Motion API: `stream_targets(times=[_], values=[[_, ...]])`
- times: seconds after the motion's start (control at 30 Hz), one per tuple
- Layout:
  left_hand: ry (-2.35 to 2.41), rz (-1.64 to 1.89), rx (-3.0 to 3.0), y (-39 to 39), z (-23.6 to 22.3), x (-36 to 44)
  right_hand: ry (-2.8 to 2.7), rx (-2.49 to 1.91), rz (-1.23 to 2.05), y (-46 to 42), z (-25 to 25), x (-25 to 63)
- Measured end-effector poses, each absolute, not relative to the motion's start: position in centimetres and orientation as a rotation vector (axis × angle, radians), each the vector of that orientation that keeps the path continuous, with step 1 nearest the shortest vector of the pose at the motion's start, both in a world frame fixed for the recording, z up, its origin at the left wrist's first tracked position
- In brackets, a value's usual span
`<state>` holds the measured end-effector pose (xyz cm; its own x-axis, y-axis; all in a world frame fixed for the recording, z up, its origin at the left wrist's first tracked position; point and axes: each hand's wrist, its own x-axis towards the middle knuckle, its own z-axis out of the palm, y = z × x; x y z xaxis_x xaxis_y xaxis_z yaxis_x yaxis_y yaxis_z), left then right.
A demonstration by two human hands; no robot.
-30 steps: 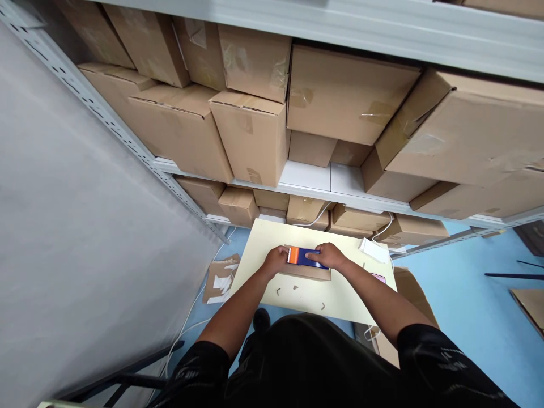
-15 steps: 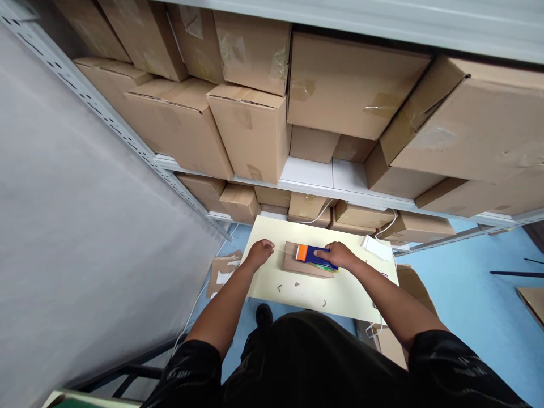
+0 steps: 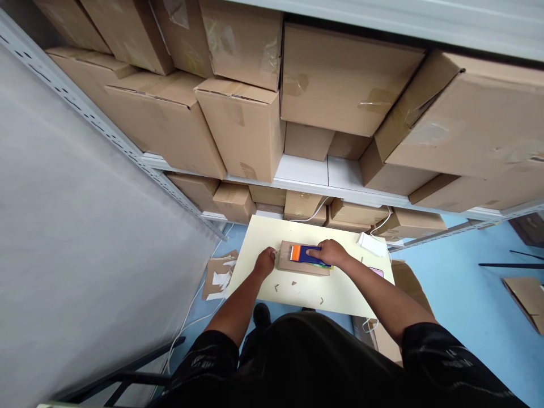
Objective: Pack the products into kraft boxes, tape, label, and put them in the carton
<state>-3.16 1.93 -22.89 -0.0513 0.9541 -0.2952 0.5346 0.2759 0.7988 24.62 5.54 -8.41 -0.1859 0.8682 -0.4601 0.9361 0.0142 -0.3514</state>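
At the far left, a torn piece of cardboard with white scraps lies on the floor beside the table; next comes the left hand, over the table just off the left end of a small cardboard box; half a second ago it was a little farther out from that end, and a second ago it was at the tape dispenser's front; its fingers look curled in, but I cannot tell whether that grip is closed on anything, a strip of tape included.

The box lies on the table, near its middle; the orange-and-blue tape dispenser is over its top, orange end to the left; the right hand has its grip clamped on the blue body, thumb on top, as in both earlier views; with the left hand now apart, I judge that the dispenser's steadiness rests with the right hand alone.

Farther right, a white block and a phone lie by the table's edge.
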Motion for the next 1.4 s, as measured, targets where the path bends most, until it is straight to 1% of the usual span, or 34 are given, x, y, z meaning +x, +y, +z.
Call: stream_targets(times=[0.13, 0.23, 0.4, 0.5, 0.57, 0.63, 0.73, 0.97, 1.13, 1.4], values=[[1.694, 0.593, 1.406, 1.5, -23.9, -1.7, 2.116, 1.879, -0.845, 5.5, -8.2, 24.5], [1.683, 0.541, 1.435, 1.5, -24.3, -2.0, 2.095, 1.849, -0.804, 5.6, -8.0, 24.3], [1.65, 0.498, 1.559, 2.1, -22.6, -4.3, 2.058, 1.854, -0.821, 5.6, -7.9, 24.2], [1.481, 0.492, 1.868, 2.7, -20.6, -4.4, 2.055, 1.866, -0.843, 5.7, -8.0, 24.2], [1.295, 0.381, 2.146, 3.0, -19.5, -3.5, 2.056, 1.871, -0.845, 5.7, -8.0, 24.1], [1.2, 0.218, 2.303, 3.2, -19.0, -2.3, 2.055, 1.876, -0.83, 5.8, -7.9, 24.0], [1.246, 0.106, 2.397, 3.1, -19.5, -0.9, 2.047, 1.874, -0.821, 5.9, -7.7, 23.9], [1.306, 0.148, 2.526, 2.9, -21.2, -0.9, 2.028, 1.848, -0.903, 6.6, -7.2, 24.2], [1.316, 0.175, 2.561, 3.1, -21.5, -1.0, 1.988, 1.884, -1.008, 6.6, -7.1, 26.9], [1.312, 0.191, 2.598, 3.1, -21.4, -1.1, 1.935, 2.021, -1.075, 4.3, -7.2, 35.8]])
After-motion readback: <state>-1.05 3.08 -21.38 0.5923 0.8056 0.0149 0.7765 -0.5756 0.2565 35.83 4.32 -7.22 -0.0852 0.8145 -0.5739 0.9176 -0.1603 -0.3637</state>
